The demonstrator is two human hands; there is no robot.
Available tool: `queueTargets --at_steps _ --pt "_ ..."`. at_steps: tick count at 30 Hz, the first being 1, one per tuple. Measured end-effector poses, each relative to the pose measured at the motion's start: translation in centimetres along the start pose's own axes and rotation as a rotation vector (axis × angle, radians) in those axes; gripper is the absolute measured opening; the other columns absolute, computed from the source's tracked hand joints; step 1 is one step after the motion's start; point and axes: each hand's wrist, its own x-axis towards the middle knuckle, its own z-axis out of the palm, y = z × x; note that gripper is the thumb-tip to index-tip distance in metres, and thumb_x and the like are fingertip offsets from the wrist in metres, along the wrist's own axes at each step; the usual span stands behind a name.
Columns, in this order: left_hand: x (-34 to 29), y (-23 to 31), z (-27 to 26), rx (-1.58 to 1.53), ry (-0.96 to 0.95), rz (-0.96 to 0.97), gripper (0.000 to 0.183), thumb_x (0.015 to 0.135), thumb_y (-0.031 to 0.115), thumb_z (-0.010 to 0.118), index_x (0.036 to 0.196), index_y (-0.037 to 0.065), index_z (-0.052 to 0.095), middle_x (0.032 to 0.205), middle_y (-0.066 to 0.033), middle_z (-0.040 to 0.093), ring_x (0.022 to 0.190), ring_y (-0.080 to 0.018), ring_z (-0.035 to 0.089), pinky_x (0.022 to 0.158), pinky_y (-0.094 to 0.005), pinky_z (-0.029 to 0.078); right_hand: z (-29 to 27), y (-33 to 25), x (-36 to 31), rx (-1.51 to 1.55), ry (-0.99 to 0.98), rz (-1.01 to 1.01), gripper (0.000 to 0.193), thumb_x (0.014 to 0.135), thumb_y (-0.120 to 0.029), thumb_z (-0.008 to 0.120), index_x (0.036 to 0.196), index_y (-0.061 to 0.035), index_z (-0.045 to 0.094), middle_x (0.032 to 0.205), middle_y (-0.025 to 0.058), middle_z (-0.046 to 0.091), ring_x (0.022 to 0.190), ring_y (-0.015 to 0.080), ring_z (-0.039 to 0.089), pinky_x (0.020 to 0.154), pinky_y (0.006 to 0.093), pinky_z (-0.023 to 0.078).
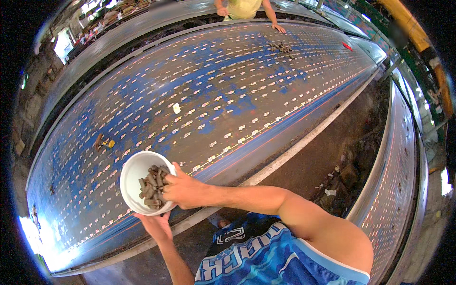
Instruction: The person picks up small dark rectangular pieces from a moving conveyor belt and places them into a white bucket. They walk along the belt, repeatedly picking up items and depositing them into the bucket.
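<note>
A white round bucket [130,175] is tilted toward me above the near edge of a long table. Inside lies a heap of short, dark grey-brown cylindrical pieces [151,187]. My left hand [157,227] supports the bucket from below, its fingers curled against the underside and partly hidden. My right hand [185,191] reaches over the bucket's right rim. Its curled fingers close on the pieces at the heap's edge, and the fingertips are partly hidden among them.
The long table [199,78] carries rows of small pale marks on a blue-grey surface. On it lie a pale scrap [176,108], a yellow object [111,143], a pile of similar pieces [281,48] and a red object [347,46]. Another person [244,8] stands opposite. A second table [392,190] stands right.
</note>
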Motion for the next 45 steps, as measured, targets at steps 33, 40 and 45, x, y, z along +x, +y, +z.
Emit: queueTargets --at_steps 33,40,45 --pt "2.8 -47.5 56.7 0.088 -0.497 -0.276 0.086 0.095 0.033 0.068 0.164 0.025 0.018 0.161 -0.0137 0.035 0.146 -0.039 0.045 0.106 -0.0674 0.053 -36.3 41.8 -45.6 -0.366 0.239 0.454 0.017 0.081 -0.017 0.08 0.096 -0.0168 0.071 0.098 0.0033 0.064 0.11 0.0301 0.06 0.117 0.0719 0.033" --pt "5.9 -50.8 63.4 0.073 -0.305 -0.129 0.09 0.096 0.032 0.068 0.167 0.024 0.012 0.162 -0.0135 0.033 0.148 -0.0356 0.042 0.105 -0.0636 0.052 -39.7 53.1 -44.4 -0.309 0.114 0.279 0.023 0.078 -0.015 0.082 0.099 -0.0174 0.071 0.099 0.0028 0.063 0.109 0.0293 0.061 0.118 0.0679 0.034" --pt "9.6 -53.6 67.6 0.046 -0.17 -0.062 0.095 0.096 0.03 0.07 0.169 0.022 0.01 0.164 -0.0132 0.031 0.149 -0.0341 0.04 0.107 -0.0628 0.05 -41.3 60.8 -43.0 -0.217 0.112 0.2 0.024 0.079 -0.015 0.082 0.099 -0.0162 0.07 0.099 0.0037 0.063 0.109 0.0304 0.061 0.118 0.0698 0.036"
